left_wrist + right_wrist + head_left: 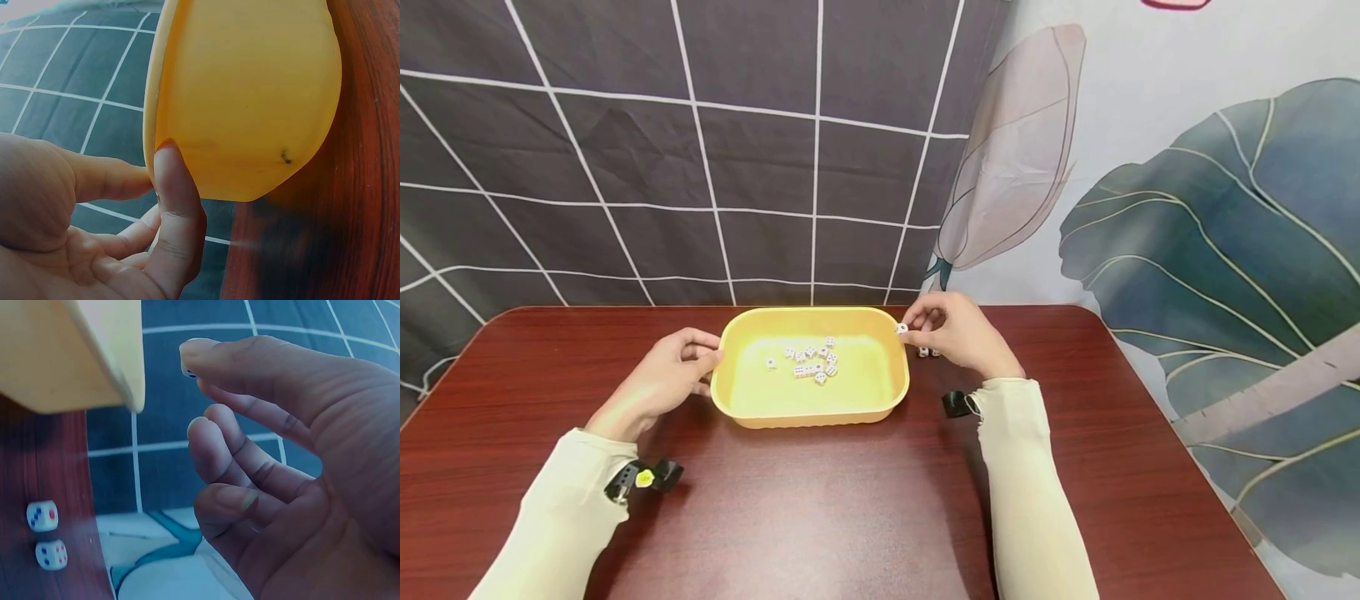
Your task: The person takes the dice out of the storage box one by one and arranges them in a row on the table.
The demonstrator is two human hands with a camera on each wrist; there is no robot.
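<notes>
A yellow plastic tray [752, 408] stands on the table with several white dice [810, 369] lying inside it. My left hand [673, 372] pinches the tray's left rim between thumb and finger, as the left wrist view shows close up. At the right end, my right hand [958, 333] pinches one white die [902, 329] between thumb and forefinger, close beside the tray's rim. In the right wrist view that die [189, 370] is mostly covered by the thumb. Two more dice [42, 516] rest on the table to the right of the tray, below the right hand.
The dark red wooden table [820, 508] reaches back to a grey cloth with a white grid [760, 167]. A white curtain with large leaf prints [1225, 225] hangs behind and to the right. Black straps [958, 405] sit at both wrists.
</notes>
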